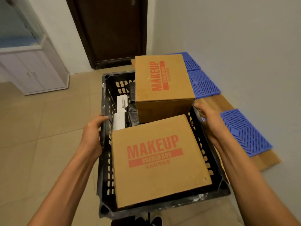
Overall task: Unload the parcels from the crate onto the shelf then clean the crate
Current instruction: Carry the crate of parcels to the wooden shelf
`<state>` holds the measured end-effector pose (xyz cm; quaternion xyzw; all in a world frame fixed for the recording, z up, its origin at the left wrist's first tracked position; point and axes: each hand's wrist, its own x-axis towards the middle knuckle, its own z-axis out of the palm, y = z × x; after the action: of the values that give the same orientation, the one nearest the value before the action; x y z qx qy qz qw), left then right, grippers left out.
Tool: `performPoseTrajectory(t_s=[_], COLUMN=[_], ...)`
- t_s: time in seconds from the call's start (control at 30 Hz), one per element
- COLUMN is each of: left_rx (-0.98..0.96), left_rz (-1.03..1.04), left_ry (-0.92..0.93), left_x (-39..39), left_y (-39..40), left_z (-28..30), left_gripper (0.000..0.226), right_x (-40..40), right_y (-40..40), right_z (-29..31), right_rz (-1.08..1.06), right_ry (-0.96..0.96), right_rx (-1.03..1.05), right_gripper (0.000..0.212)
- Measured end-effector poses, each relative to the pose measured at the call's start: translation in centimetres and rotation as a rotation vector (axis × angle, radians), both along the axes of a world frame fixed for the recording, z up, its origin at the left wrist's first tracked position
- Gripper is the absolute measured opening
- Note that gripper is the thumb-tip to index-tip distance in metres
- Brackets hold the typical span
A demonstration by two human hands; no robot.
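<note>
Head view shows the black crate [106, 144] carried over the tiled floor, left hand [92, 132] curled over its nine o'clock rim, right hand [206, 119] gripping the three o'clock rim, parcels not yet unloaded. The tall box [164, 85] at twelve o'clock could topple if the crate tips. The flat box [159, 160] at six o'clock leans on the rim and might slide.
</note>
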<state>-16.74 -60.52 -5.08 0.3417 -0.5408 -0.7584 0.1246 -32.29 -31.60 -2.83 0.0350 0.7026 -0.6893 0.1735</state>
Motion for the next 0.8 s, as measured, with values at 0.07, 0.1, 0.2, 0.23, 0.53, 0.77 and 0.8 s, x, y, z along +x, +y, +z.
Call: performPoseTrajectory(t_s=[0.07,0.1,0.2,0.23,0.53,0.77,0.8], left_rx=[0.006,0.01,0.016,0.012,0.003,-0.003,-0.015], left_rz=[-0.033,-0.047,-0.093,-0.105,-0.216,-0.205,-0.201], left_ry=[0.001,0.005,0.003,0.01,-0.003,-0.015,-0.015], left_x=[-2.9,-4.4,-8.6,-9.6,-20.2,-25.7,-26.3], left_y=[-1.2,-1.9,-4.0,-4.4,-7.0,-6.7,-6.5], left_z=[-0.4,-0.5,-1.1,-1.2,-2.2,-2.9,-2.8], left_gripper=[0.028,0.031,0.032,0.03,0.021,0.017,0.018], right_x=[-2.2,-3.3,-6.2,-6.9,-14.5,-20.8,-21.7], right_y=[-1.0,-1.5,-3.3,-3.6,-5.2,-4.9,-4.8], right_z=[-0.3,-0.5,-0.9,-1.0,-2.5,-3.1,-3.1], right_rz=[-0.033,-0.041,-0.074,-0.089,-0.16,-0.172,-0.184], right_ry=[-0.003,-0.001,-0.011,-0.009,-0.082,-0.118,-0.111], right_rx=[0.003,0.01,0.043,0.05,0.061,0.103,0.124], right_gripper=[0.022,0.021,0.022,0.023,0.04,0.024,0.021])
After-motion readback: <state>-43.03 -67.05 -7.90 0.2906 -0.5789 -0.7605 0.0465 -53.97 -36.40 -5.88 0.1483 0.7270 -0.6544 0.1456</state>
